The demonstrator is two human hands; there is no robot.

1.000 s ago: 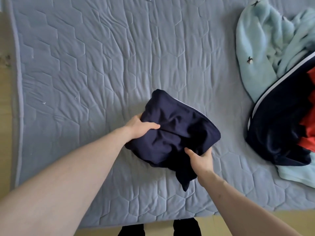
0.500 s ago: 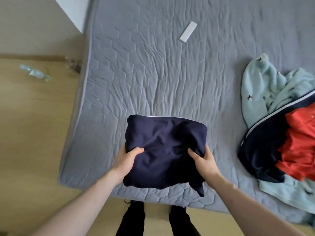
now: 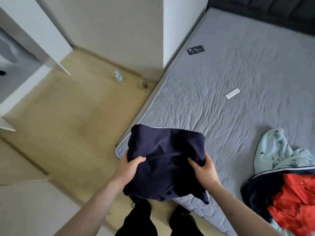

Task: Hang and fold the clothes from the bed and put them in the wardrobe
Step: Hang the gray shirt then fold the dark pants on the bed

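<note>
Carrying a folded navy garment (image 3: 166, 160) off the near corner of the bed (image 3: 238, 116), lifted clear of the mattress and held out in front at waist height

Far left of the fingers: white wardrobe (image 3: 25, 53), door panel swung open, grey inside, contents too dim to tell, apart from one small dark shape at its edge. Beyond the knuckles, on the wooden floor (image 3: 76, 125): plastic bottle (image 3: 118, 76) lying by the wall, well apart from the bundle

Left hand (image 3: 130, 167): thumb curled over the top of the cloth, remaining fingers tucked out of sight beneath, pinching the bundle's left edge

Between the two thumbs: soft, light, limp knit by the look of it, sagging in the middle and creased; loose tail drooping below the right wrist. Likely to unfold if gripped at one edge only, so best supported from underneath on both sides, palms flat under the fold, top layer pinned by thumbs

Right hand (image 3: 203, 169): thumb pressed on top, fingers wrapped under the right edge, same pinch

Beyond the right fingertips, on the mattress: small white flat object (image 3: 232, 94) and a dark phone-like slab (image 3: 195, 49), both well apart. Far right of the fingers: heap of unfolded clothes, pale blue fleece (image 3: 279, 154) under a dark piece with an orange-red garment (image 3: 296, 203) on top, not yet sorted
</note>
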